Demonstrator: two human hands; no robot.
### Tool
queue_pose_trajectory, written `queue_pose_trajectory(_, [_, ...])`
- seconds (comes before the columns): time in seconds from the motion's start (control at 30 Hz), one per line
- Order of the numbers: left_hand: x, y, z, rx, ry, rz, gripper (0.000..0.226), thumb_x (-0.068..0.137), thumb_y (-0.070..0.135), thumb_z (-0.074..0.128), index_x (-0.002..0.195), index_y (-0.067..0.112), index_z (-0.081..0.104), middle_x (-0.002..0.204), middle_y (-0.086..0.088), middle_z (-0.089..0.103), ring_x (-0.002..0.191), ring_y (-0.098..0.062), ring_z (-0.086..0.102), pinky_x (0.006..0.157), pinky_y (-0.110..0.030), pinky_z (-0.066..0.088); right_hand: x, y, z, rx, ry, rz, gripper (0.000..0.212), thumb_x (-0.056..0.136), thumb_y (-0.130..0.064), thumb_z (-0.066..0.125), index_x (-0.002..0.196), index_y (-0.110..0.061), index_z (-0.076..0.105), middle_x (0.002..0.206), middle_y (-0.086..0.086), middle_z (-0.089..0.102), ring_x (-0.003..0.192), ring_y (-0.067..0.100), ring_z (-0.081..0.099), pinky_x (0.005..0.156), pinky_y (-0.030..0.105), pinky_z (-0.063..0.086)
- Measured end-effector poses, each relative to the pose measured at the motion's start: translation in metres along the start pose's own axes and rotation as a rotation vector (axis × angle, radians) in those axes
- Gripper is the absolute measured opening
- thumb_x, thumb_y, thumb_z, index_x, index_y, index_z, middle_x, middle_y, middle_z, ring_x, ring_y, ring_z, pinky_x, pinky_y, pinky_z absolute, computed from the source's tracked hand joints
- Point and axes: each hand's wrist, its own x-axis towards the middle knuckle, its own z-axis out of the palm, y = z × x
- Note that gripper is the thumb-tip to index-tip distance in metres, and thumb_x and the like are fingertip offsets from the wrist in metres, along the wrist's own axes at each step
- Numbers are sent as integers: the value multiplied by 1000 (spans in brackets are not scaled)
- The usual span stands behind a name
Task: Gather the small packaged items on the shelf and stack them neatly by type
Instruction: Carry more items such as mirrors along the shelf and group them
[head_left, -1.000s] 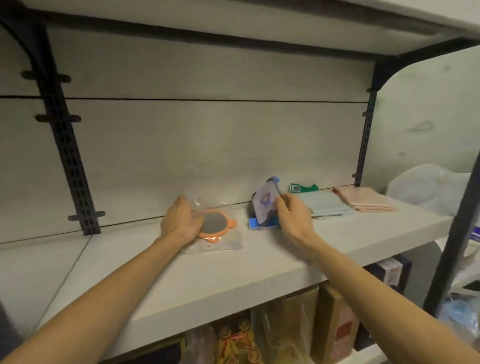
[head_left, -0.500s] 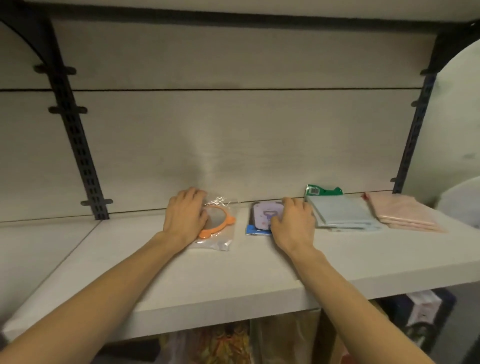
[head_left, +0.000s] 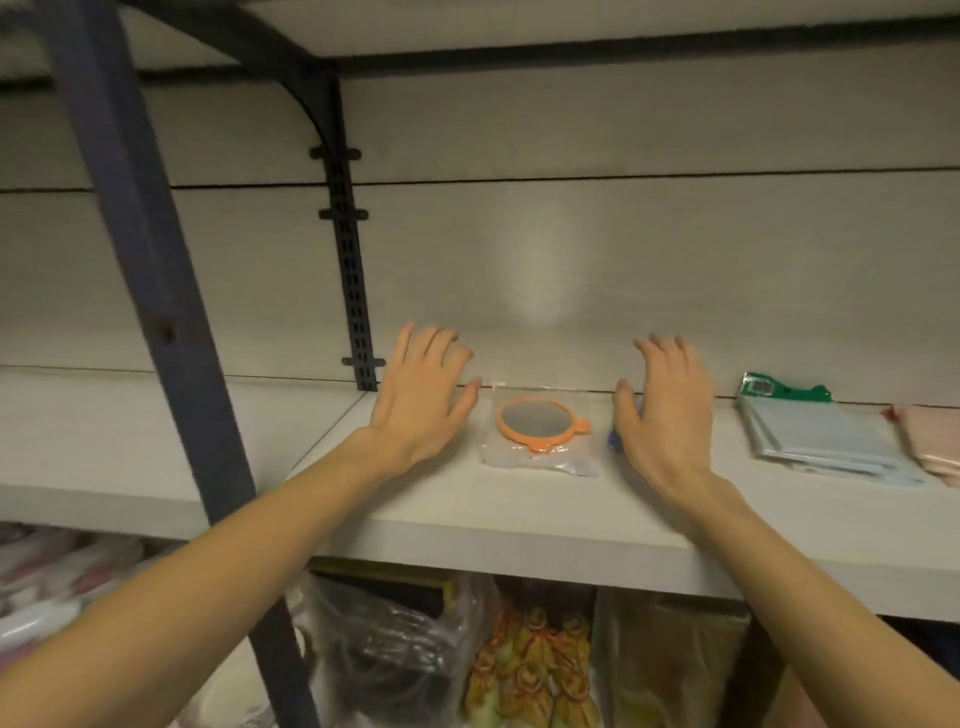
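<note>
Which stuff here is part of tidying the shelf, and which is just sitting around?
Part of the job: mirror packet, blue packets, pink packets, green packet.
Just sitting around: bags below the shelf, black bracket.

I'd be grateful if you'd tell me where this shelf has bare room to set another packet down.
The front strip of the shelf is bare. So is the stretch left of the left hand, past the upright. It is crowded from the mirror packet rightward: right hand, grey stack, pink stack, with a narrow gap between hand and grey stack.
</note>
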Motion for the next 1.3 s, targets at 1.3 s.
queue_pose_trajectory(1.3, [-385, -633, -190, 363, -367, -755, 70, 89, 44, 62, 146, 12, 38, 146, -15, 43, 127, -34, 49, 105, -45, 45, -115, -724, 370, 281, -474, -620, 68, 100, -44, 45, 154, -7, 28, 160, 14, 29, 151, 35, 16, 124, 44, 16])
